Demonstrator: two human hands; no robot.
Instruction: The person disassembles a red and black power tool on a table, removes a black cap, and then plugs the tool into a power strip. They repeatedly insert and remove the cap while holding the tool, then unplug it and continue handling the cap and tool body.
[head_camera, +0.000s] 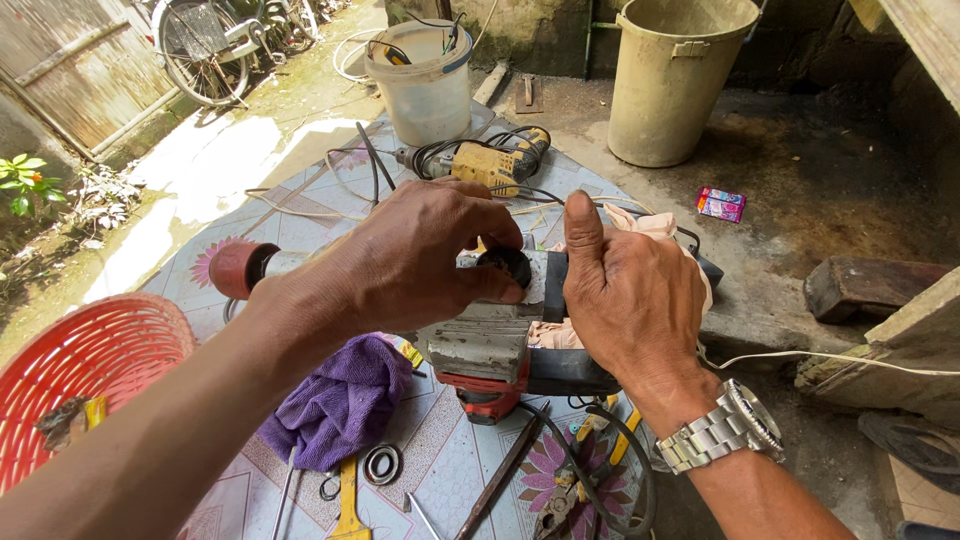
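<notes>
A: Red basket lower left, purple cloth next. Centre?

B: Left hand pinches black round cap on grey power tool, mid-frame on the table. Right hand closed around the tool body, thumb up.

A: Step?

B: Looks like turning the cap. Next needs steady grip, small twists. Pliers lower right.

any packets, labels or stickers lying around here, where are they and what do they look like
small packet: flat rectangle on the bare concrete right of the mat, below the tall beige bin; pink-red and purple with blue edges.
yellow label: small strip peeking out beside the purple cloth, under the left hand; print too small to tell.
No screens or signs in view.
</notes>
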